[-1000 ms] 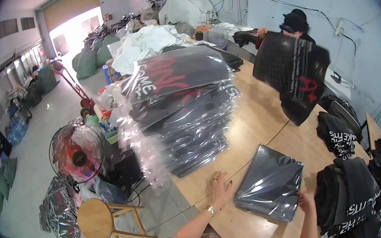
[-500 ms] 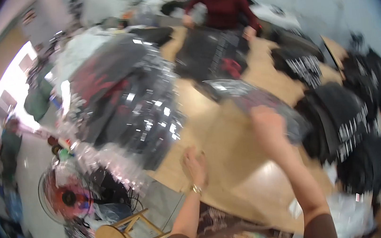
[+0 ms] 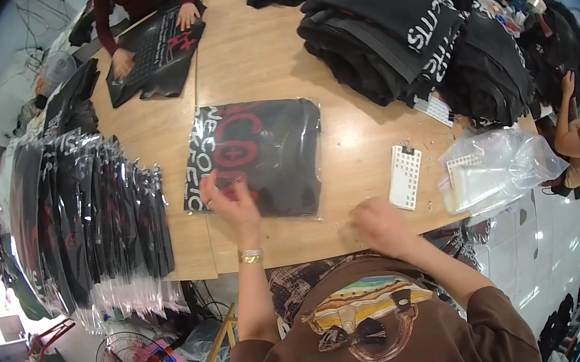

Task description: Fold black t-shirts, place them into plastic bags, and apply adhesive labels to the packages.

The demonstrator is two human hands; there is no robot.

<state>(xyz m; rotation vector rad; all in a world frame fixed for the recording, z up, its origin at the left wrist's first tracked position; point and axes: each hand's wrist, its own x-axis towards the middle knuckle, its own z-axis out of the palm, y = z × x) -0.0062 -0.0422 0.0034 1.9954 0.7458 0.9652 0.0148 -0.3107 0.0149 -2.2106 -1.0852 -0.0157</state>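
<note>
resting on the bagged black shirt [image 3: 254, 158]: left hand [image 3: 230, 197], fingers spread flat.
right hand [image 3: 380, 223] loosely curled, empty, on desk [image 3: 246, 63] edge.

One clear-bagged black printed shirt [image 3: 256, 157] lay flat on the table. One white perforated plastic sheet [image 3: 404, 176] lay nearby. Two people sat across.

Landmark: clear bagged black shirt [image 3: 255, 160], flat rectangle with red and white print, mid-table. Left of it: stack of same bagged shirts [image 3: 88, 220], glossy clear plastic over black, at table's left edge. Right of it: white perforated label sheet [image 3: 405, 176], narrow rectangle, flat on table. Further right: heap of clear plastic bags [image 3: 502, 169] holding white sheets, at table's right edge.
</note>
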